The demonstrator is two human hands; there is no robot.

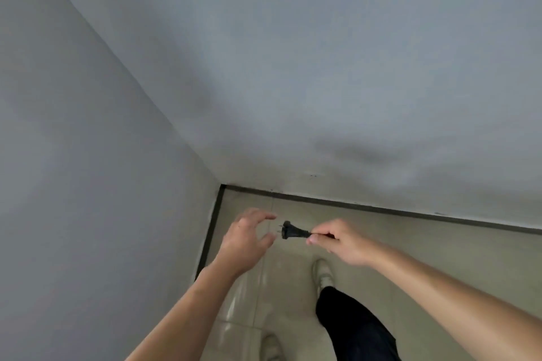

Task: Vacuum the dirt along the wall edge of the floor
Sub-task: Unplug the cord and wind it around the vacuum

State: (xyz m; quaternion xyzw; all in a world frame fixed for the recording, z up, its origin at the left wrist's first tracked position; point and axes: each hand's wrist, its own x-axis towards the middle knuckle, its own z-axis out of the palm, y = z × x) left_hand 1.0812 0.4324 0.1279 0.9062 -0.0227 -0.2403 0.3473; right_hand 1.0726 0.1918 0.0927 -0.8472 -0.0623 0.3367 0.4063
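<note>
2 hands were held above the floor point(425, 255) near the wall edge point(381, 209). Your right hand point(337, 240) pinched the plug point(289, 231) at its cord end; your left hand point(245, 240) had its fingers point(264, 217) spread beside it. Judged light, rigid: grip the moulded body.

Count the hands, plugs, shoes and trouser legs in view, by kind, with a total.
black plastic power plug: 1
bare hands: 2, the left hand open beside the plug and clear of it, the right hand pinching its cable end
off-white shoes: 2
black trouser leg: 1
Total: 6
</note>
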